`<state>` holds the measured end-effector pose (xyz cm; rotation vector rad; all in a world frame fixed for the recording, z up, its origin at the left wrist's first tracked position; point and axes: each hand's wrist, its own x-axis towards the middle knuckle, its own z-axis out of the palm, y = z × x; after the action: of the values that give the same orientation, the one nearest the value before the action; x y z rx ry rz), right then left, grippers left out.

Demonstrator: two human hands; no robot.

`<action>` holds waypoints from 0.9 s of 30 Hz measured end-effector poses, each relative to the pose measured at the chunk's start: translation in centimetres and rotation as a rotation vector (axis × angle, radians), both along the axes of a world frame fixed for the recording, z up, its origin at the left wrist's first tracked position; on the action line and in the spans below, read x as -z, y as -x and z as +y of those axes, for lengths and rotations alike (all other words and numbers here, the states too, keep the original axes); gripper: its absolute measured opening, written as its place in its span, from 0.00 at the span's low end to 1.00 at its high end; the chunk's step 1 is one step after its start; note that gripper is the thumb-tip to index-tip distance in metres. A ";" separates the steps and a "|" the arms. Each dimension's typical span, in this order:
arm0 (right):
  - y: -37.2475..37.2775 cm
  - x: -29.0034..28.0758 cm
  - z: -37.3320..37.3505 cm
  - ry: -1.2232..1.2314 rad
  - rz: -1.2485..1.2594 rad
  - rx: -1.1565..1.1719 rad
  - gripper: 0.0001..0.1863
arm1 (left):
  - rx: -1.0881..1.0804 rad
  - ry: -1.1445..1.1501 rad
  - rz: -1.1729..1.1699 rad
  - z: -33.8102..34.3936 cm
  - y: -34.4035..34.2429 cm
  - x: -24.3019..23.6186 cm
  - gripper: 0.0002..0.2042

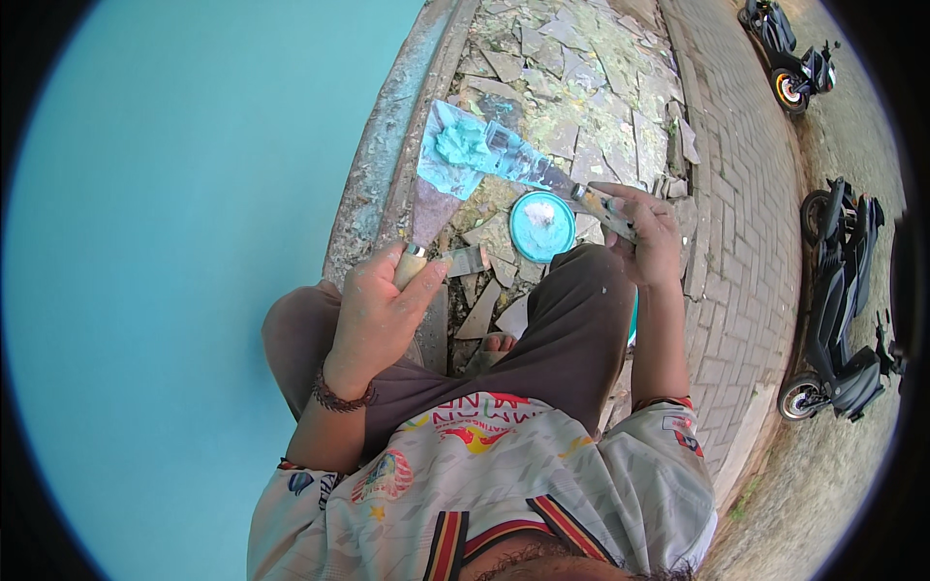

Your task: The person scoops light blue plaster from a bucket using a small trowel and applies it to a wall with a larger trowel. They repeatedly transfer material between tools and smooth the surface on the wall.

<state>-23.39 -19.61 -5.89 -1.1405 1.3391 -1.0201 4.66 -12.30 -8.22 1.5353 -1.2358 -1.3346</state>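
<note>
My left hand [382,300] grips the wooden handle of a putty knife [411,266]; its wide blade [436,215] points up and carries turquoise paste [463,143]. My right hand [644,228] holds a second putty knife [603,211], angled up-left, its turquoise-smeared blade [528,165] meeting or overlapping the top of the left one. Below them, a round turquoise lid [542,226] with whitish paste lies on broken tile pieces. A metal blade [468,260] is just right of my left hand.
A pale turquoise wall [184,281] runs along my left beside a stained ledge [378,165]. I sit on broken tile rubble [591,68], knees bent, a teal container partly hidden by my right leg. At right are brick paving [736,232] and parked black scooters [838,290] [790,68].
</note>
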 end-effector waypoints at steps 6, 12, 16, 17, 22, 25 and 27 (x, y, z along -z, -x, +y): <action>0.8 -1.8 -1.4 0.023 0.115 -0.078 0.15 | 0.026 0.038 -0.043 0.0 -0.1 -0.1 0.13; -1.1 -5.1 0.1 0.467 0.412 -0.205 0.15 | 0.052 0.048 -0.044 -0.1 -0.1 0.7 0.13; -2.8 -8.9 1.6 0.718 0.869 -0.354 0.17 | 0.046 -0.033 0.075 -0.1 -0.1 0.5 0.12; -3.2 -8.8 1.9 0.768 0.896 -0.369 0.18 | 0.042 -0.070 0.123 -0.2 -0.1 0.3 0.12; -3.5 -7.5 2.8 0.937 1.049 -0.408 0.25 | 0.046 -0.180 0.349 -0.3 -0.7 -0.1 0.12; -2.9 -6.2 2.6 0.958 1.049 -0.352 0.25 | 0.060 -0.233 0.453 -0.4 -1.1 -0.2 0.12; -2.2 -4.9 2.0 0.960 1.014 -0.328 0.23 | 0.069 -0.263 0.495 -0.5 -1.4 -0.5 0.11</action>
<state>-21.18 -17.64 -0.96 -2.7600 1.2873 -0.8446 6.04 -12.76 -7.71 1.2252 -0.8301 -1.8427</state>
